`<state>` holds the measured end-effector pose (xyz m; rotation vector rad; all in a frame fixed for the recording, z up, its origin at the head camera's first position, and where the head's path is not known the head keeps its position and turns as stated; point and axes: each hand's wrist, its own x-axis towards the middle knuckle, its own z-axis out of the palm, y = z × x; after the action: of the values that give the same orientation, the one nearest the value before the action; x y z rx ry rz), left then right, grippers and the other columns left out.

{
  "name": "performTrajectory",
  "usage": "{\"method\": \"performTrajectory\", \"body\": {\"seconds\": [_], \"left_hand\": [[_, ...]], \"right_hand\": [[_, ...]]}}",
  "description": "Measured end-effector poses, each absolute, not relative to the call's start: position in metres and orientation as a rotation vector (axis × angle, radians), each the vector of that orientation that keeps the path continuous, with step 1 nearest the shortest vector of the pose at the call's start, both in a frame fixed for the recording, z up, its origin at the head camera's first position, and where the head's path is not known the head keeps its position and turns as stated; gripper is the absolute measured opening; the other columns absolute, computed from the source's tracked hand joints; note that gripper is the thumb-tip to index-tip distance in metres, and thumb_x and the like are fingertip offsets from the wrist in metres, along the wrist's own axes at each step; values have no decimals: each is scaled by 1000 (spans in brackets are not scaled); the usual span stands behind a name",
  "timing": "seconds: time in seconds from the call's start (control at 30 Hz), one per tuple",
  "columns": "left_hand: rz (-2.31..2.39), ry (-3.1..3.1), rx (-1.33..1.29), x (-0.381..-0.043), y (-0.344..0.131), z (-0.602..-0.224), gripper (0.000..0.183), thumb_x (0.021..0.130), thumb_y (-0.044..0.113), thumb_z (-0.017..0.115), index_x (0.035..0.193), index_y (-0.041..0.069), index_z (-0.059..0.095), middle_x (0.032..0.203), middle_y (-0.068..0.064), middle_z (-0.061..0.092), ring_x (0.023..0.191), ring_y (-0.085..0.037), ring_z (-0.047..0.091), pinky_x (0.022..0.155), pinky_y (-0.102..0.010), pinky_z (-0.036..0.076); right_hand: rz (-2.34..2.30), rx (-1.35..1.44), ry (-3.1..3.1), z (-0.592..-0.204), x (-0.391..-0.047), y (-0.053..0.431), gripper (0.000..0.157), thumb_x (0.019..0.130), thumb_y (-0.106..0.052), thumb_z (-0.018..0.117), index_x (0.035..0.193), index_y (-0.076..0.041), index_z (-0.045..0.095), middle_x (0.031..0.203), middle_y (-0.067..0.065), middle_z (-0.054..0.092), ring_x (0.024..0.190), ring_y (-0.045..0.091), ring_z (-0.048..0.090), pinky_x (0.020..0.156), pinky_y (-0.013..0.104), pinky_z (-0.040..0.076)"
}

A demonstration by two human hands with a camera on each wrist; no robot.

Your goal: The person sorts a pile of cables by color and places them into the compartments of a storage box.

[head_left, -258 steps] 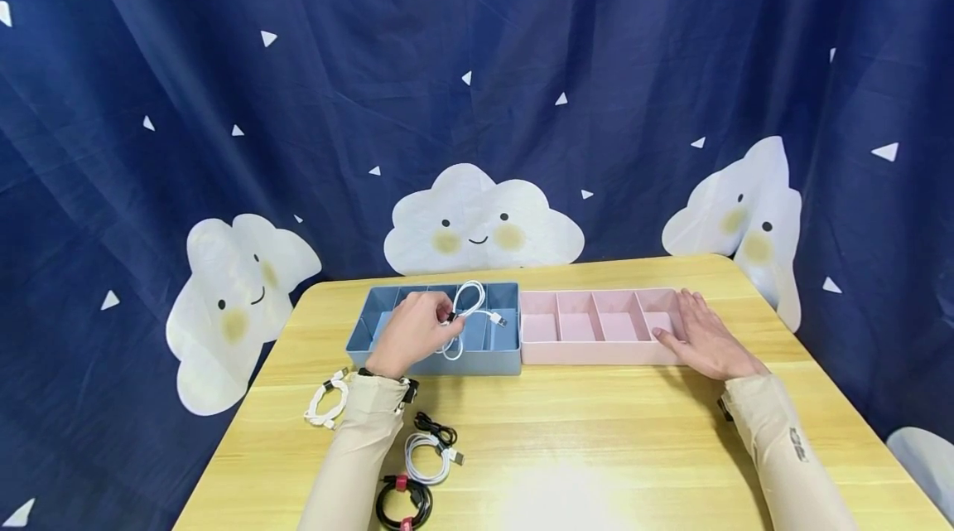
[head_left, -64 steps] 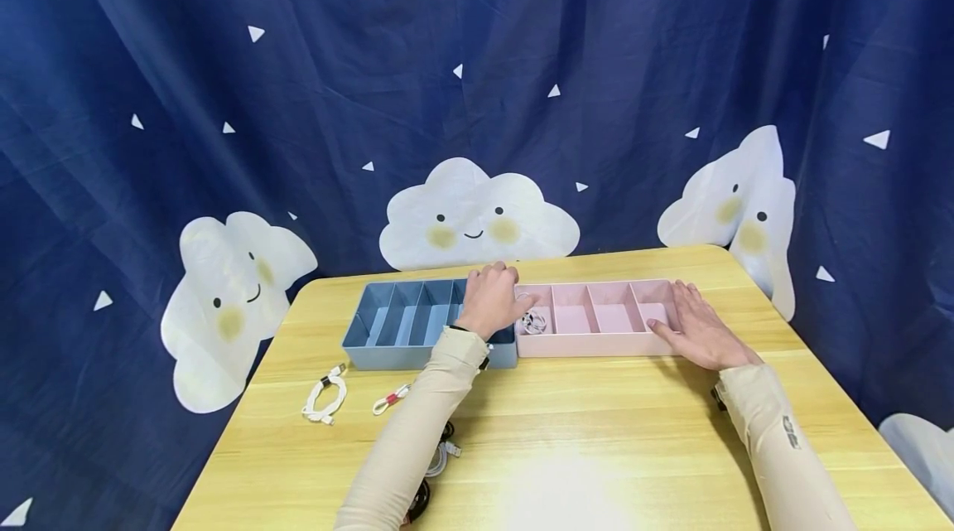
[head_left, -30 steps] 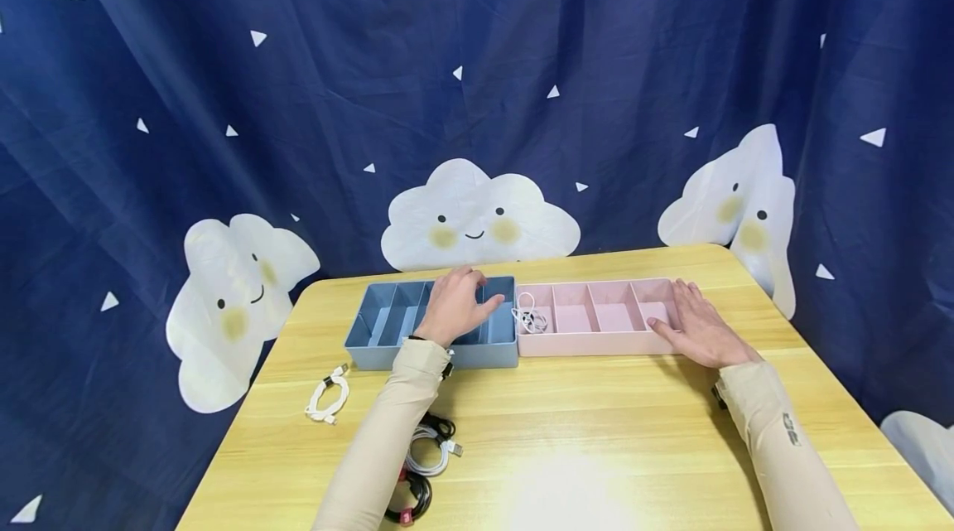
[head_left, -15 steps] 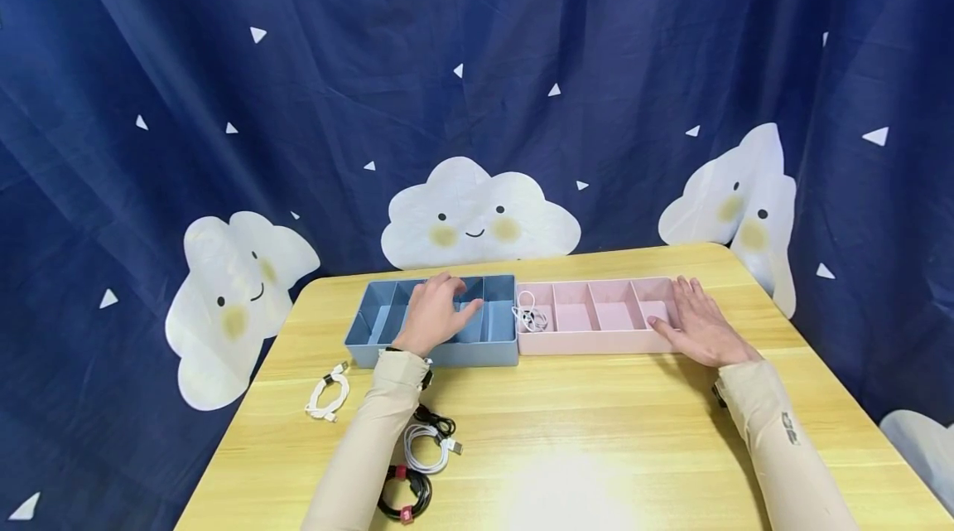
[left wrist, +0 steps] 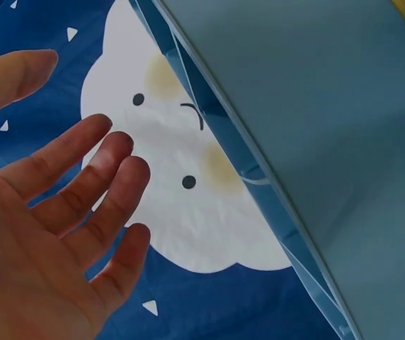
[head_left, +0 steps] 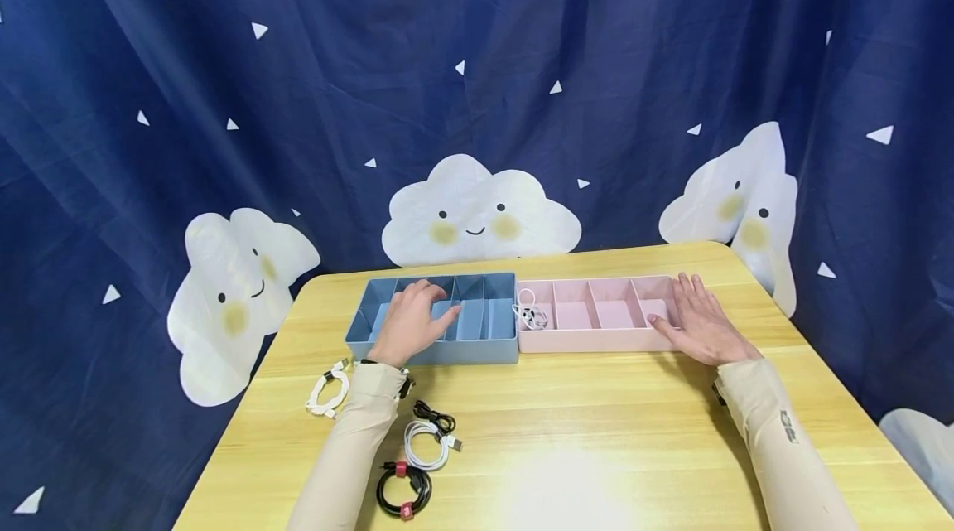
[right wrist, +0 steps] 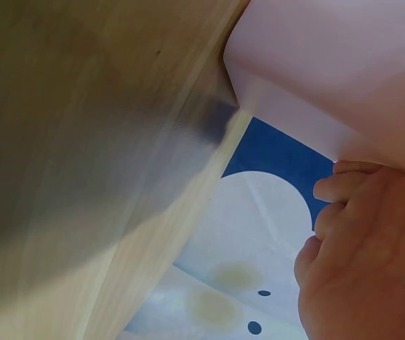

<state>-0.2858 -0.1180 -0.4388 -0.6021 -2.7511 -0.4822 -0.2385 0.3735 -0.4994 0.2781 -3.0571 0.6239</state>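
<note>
My left hand [head_left: 410, 322] hovers over the left half of a blue divided box [head_left: 465, 351], fingers loosely bent. The left wrist view shows that hand [left wrist: 61, 212] holding nothing, its palm beside the wall of the box [left wrist: 330, 142]. My right hand [head_left: 704, 324] lies with straight fingers against the right end of a pink divided box [head_left: 589, 340]; in the right wrist view its fingers curve past the corner of the pink box [right wrist: 330, 71]. A coiled white cable [head_left: 531, 317] sits in the pink box's leftmost compartment, one loop standing above the rim.
On the wooden table [head_left: 596, 415], a white cable coil [head_left: 316, 392] lies left of my left wrist. Right of that forearm lie a small black cable [head_left: 436, 417], a white USB cable [head_left: 407, 444] and a black cable with red ties [head_left: 400, 470]. A cloud-print curtain [head_left: 477, 100] hangs behind.
The white cable held in my left hand over the blue box earlier now lies in the pink box. That hand has since moved left; its forearm now hides a red-tied white cable. My right hand stays put.
</note>
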Motion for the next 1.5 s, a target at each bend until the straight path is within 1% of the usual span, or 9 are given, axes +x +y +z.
{"method": "performTrajectory", "body": {"seconds": [0.07, 0.23, 0.37, 0.53, 0.63, 0.93, 1.23, 1.5], "left_hand": [[-490, -2756, -612, -283, -123, -438, 40, 95, 43, 71, 110, 8, 77, 109, -9, 73, 103, -30, 67, 91, -50, 51], [-500, -2761, -634, -277, -135, -438, 36, 95, 40, 71, 111, 8, 76, 109, -10, 73, 100, -29, 66, 90, -51, 51], [-486, -2771, -628, -273, -145, -441, 37, 96, 42, 70, 113, 9, 76, 111, -9, 73, 103, -29, 67, 94, -51, 51], [-481, -2758, -635, -267, -155, -446, 37, 95, 40, 72, 112, 8, 76, 109, -8, 73, 103, -30, 68, 94, -53, 51], [-492, -2755, -635, -262, -159, -448, 34, 95, 39, 73, 111, 9, 77, 108, -8, 73, 100, -30, 68, 91, -51, 51], [-506, -2758, -650, -248, -170, -454, 31, 93, 35, 76, 108, 8, 77, 107, -11, 74, 101, -31, 68, 88, -50, 53], [-468, -2682, -729, -239, -178, -466, 32, 92, 34, 77, 106, 6, 78, 100, -6, 73, 94, -26, 69, 81, -44, 57], [-471, -2698, -750, -229, -185, -476, 31, 91, 34, 78, 104, 6, 78, 99, -6, 73, 92, -24, 68, 82, -45, 54]], "right_hand": [[628, 280, -3057, -500, -239, 374, 95, 105, -54, 41, 158, 16, 6, 166, 40, -1, 156, 56, -7, 123, 72, 4], [629, 284, -3054, -500, -239, 374, 95, 105, -54, 41, 158, 17, 6, 166, 40, -1, 156, 56, -6, 123, 72, 5], [632, 283, -3058, -499, -240, 375, 95, 105, -54, 41, 158, 17, 6, 166, 40, -1, 156, 56, -6, 123, 72, 5], [633, 283, -3063, -498, -239, 375, 94, 106, -53, 40, 158, 17, 5, 166, 41, 0, 156, 57, -6, 123, 71, 5], [644, 281, -3061, -498, -239, 375, 95, 106, -53, 41, 158, 17, 5, 166, 41, -1, 156, 56, -6, 124, 71, 5], [646, 283, -3057, -498, -240, 376, 95, 105, -53, 41, 158, 17, 3, 165, 41, -2, 156, 58, -5, 123, 71, 5], [659, 291, -3053, -498, -239, 375, 95, 105, -52, 42, 157, 18, 5, 165, 42, -1, 155, 58, -6, 123, 71, 4], [661, 290, -3056, -499, -239, 375, 95, 105, -53, 42, 158, 18, 5, 165, 42, 0, 156, 58, -4, 123, 71, 5]]}}
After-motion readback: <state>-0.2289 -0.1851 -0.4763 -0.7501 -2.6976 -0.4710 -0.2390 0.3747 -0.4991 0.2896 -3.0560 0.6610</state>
